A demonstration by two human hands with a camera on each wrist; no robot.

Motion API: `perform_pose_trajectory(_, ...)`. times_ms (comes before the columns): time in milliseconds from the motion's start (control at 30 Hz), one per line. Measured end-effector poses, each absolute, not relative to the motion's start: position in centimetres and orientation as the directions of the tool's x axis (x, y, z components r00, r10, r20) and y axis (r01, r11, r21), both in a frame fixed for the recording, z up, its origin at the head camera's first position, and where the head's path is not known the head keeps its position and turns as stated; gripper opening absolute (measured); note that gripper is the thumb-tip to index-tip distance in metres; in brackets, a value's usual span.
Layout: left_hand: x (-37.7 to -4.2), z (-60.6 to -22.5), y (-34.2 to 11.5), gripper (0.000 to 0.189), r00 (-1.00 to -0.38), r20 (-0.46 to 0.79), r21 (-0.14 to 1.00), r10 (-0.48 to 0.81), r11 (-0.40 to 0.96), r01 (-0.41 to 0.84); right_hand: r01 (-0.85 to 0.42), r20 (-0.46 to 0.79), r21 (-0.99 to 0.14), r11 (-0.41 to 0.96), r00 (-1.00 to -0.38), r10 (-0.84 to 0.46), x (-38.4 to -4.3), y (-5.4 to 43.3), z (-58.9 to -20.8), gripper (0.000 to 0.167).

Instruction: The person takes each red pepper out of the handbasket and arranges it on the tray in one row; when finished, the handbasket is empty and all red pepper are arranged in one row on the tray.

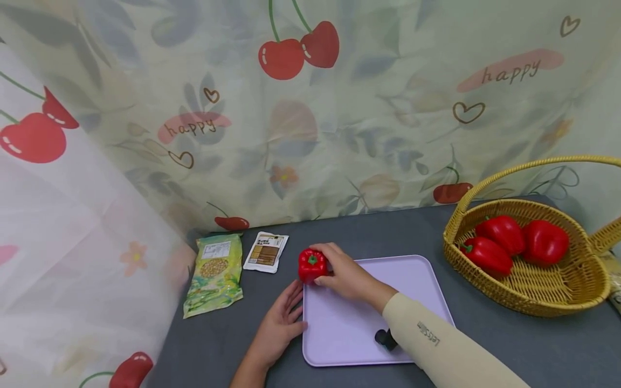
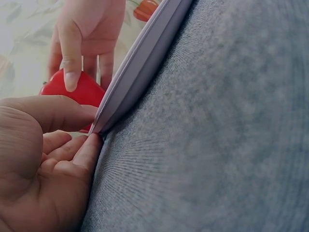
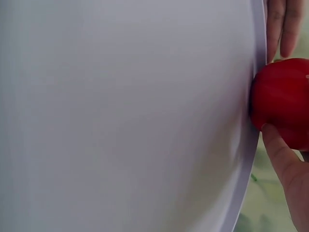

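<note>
My right hand (image 1: 350, 274) grips a red bell pepper (image 1: 312, 265) at the far left corner of the lilac tray (image 1: 339, 323). Thumb and fingers lie on opposite sides of the pepper, whose green stem faces up in the head view. In the right wrist view the pepper (image 3: 282, 101) overlaps the tray's rim (image 3: 248, 159). My left hand (image 1: 278, 326) is beside the tray's left edge, fingers loosely extended. Its thumb (image 2: 72, 112) and fingertips are right at the rim in the left wrist view. A small black object (image 1: 385, 339) on the tray is partly covered by the right sleeve.
A wicker basket (image 1: 529, 302) with a tall handle stands at the right, holding three red bell peppers (image 1: 499, 234). On the left lie a green-yellow packet (image 1: 215, 275) and a smaller white-and-brown packet (image 1: 266, 252). A patterned curtain (image 1: 339, 161) hangs behind the dark table (image 1: 388, 237).
</note>
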State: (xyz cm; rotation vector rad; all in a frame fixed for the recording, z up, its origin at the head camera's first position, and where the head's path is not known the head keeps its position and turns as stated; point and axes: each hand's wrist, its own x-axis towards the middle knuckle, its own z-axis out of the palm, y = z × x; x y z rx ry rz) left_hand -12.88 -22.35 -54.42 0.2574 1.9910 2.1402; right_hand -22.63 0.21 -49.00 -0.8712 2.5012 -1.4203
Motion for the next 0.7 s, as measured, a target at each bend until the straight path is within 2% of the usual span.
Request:
perform_pose_trajectory(500,-13.0,-54.5,-22.3,0.099,-0.962,-0.013,0.997,0.272,-0.071,-0.034,-0.425,0.174,-0.828,0.367,-0.816,-0.552,-22.8,0.3,-48.3,0.08)
perform_pose_trajectory(700,-12.9,-54.4,-22.3,0.099,-0.965,-0.03,0.997,0.26,-0.059,-0.047,-0.355,0.147,-0.882,0.31,-0.832,-0.535,-22.3,1.7,-47.0,0.075)
